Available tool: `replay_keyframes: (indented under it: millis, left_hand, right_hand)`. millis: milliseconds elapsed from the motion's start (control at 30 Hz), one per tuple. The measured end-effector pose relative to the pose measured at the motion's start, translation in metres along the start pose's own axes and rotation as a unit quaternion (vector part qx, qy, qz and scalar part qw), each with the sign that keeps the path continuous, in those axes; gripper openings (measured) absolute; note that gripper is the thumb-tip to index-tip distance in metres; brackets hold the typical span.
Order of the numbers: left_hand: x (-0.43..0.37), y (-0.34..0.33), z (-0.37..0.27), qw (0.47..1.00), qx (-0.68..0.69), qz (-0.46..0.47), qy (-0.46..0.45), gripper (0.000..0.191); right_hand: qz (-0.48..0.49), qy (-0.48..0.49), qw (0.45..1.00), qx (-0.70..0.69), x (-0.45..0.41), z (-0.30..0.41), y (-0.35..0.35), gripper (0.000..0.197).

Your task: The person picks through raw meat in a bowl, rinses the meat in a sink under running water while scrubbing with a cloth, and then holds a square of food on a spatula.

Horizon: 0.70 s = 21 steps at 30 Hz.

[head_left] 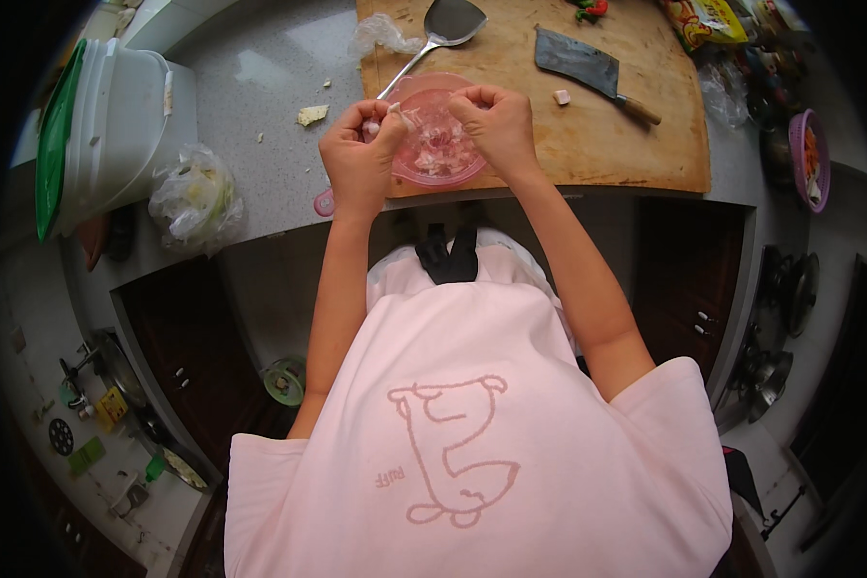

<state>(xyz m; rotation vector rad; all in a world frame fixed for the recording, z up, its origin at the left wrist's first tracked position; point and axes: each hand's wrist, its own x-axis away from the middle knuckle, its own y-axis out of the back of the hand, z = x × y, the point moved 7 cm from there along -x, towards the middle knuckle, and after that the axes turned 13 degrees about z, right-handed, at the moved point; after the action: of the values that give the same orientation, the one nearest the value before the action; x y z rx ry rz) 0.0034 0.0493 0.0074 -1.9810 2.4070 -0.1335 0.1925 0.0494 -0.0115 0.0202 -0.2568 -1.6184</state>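
A pink plastic bowl point(444, 179) stands at the front left part of a wooden cutting board point(621, 162). Reddish liquid and pale pink pieces that look like raw meat point(437, 152) fill it. Over the bowl's left rim, my left hand point(365, 155) grips a whitish-pink piece of meat point(372, 128) between thumb and curled fingers. Above the right rim is my right hand point(498, 126), its fingers curled against the thumb; whether it holds a scrap cannot be told. Behind the bowl lies a metal wok spatula point(454, 22), its handle passing behind the left rim.
A cleaver point(578, 61) and a small pale chunk point(562, 97) lie right on the board. Crumpled plastic point(383, 35) is at its back left. Left on the counter are a broken pale piece point(313, 114), a bagged vegetable point(196, 195) and a white bucket point(130, 108). A purple basket point(824, 160) stands far right.
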Motion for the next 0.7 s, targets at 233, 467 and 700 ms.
replay_keyframes:
  millis: [233,467,700]
  left_hand:
    - [-0.007,-0.004,0.006,0.992,0.088,0.082,0.032,0.009]
    - [-0.011,-0.009,0.011,0.993,0.052,0.107,0.022,0.01]
    - [-0.01,-0.009,0.01,0.996,0.035,0.083,0.026,0.011]
  right_hand:
    - [0.189,0.01,0.976,-0.111,0.005,0.023,-0.015,0.019]
    - [0.235,0.013,0.972,-0.022,0.005,0.032,-0.02,0.023]
    - [0.211,0.042,0.975,0.052,0.002,0.033,-0.02,0.025]
